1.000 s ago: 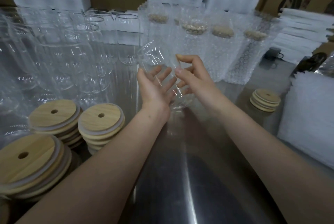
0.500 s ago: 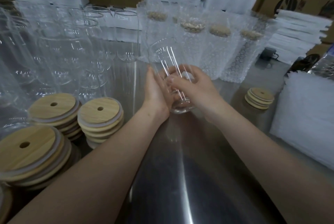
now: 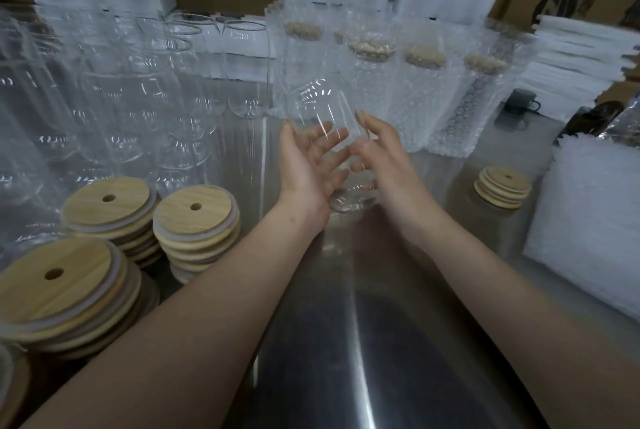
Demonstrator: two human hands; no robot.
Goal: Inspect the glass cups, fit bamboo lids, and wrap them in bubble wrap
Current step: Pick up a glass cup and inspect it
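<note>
Steel table (image 3: 363,342), glass cup (image 3: 318,106) pressed between left hand (image 3: 308,165), right hand (image 3: 384,158)

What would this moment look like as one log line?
step: inspect | cup: tilted, no lid | left hand: cradles cup | right hand: steadies cup | lids: stacked at left

Fingers (image 3: 327,140) of the left hand (image 3: 304,169) and right hand (image 3: 386,160) have uncurled from the glass cup (image 3: 320,106), now between flat palms.

Dim, steel table (image 3: 363,342) glare, wide-angle edge distortion, slight blur
</note>
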